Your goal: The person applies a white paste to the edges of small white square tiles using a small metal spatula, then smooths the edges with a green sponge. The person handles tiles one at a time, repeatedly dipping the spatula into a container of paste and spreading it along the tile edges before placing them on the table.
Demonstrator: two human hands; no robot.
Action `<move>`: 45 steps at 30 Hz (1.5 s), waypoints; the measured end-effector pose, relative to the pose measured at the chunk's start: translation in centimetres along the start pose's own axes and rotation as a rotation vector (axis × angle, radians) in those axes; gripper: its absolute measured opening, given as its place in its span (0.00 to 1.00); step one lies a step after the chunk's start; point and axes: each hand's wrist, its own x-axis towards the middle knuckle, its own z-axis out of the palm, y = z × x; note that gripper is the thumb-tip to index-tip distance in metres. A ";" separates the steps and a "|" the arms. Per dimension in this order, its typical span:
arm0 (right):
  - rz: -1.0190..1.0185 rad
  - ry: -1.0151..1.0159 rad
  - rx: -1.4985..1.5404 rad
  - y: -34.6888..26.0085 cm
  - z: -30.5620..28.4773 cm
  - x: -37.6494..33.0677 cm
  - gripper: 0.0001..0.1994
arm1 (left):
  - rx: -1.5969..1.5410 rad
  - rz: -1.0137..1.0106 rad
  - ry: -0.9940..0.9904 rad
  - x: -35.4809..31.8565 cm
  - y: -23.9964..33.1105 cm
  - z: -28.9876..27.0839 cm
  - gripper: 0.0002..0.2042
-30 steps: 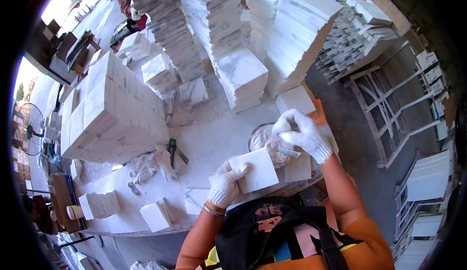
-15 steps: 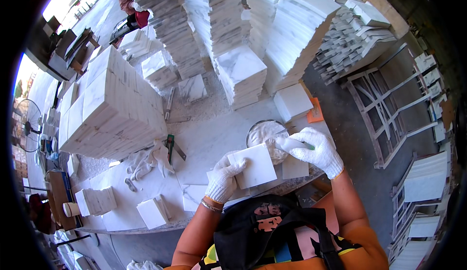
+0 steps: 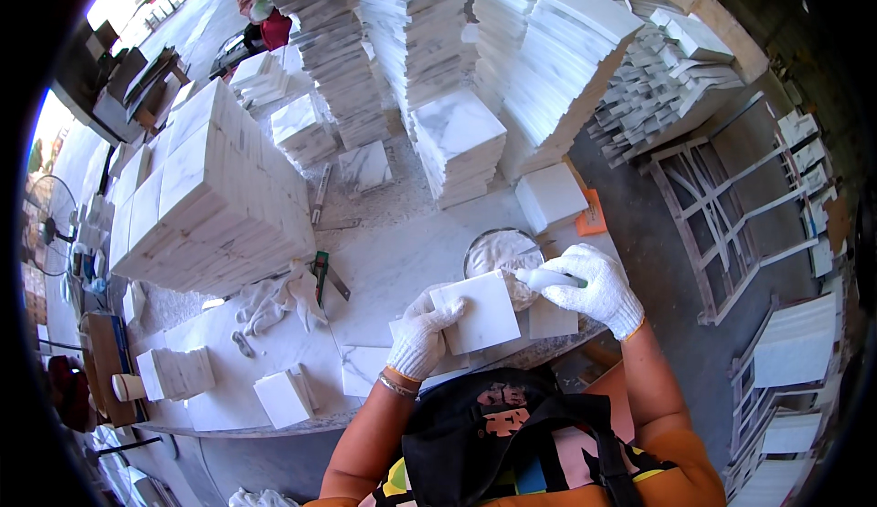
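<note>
My left hand (image 3: 421, 333), in a white knit glove, grips a square white marble tile (image 3: 484, 313) by its left edge, thumb on top. In my gloved right hand (image 3: 596, 290) is a pale, rounded tool with a green part (image 3: 545, 279), its tip pointing at the tile's upper right corner. Whether tip and tile touch, I cannot tell. A round metal bowl (image 3: 468, 258) of white paste or powder stands just beyond the tile. Beneath my hands another tile (image 3: 554, 321) lies partly covered.
Tall stacks of marble tiles (image 3: 411, 32) rise at the back, with a large tile block (image 3: 219, 196) at left. A green-handled tool (image 3: 320, 274) lies by a crumpled glove (image 3: 281, 301). An orange box (image 3: 592, 215) sits at the right edge. Another person (image 3: 260, 5) stands far left.
My right hand has shifted slightly down, and the tool has come away from the bowl toward the tile's corner. My left hand and its tile stay nearly in place.
</note>
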 end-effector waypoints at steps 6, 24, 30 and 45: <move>-0.017 -0.002 -0.024 -0.1 0.0 0.2 0.13 | 0.016 -0.003 -0.007 0.0 0.0 -0.1 0.15; -0.074 0.003 -0.082 -0.1 0.0 0.3 0.16 | 0.003 -0.004 -0.001 0.2 -0.3 -0.3 0.16; -0.067 0.000 -0.069 -0.1 -0.1 0.4 0.15 | -0.006 -0.010 -0.008 0.3 -0.3 -0.5 0.15; -0.033 0.009 -0.022 0.1 -0.1 0.2 0.12 | 0.034 0.017 -0.012 0.2 -0.3 -0.4 0.14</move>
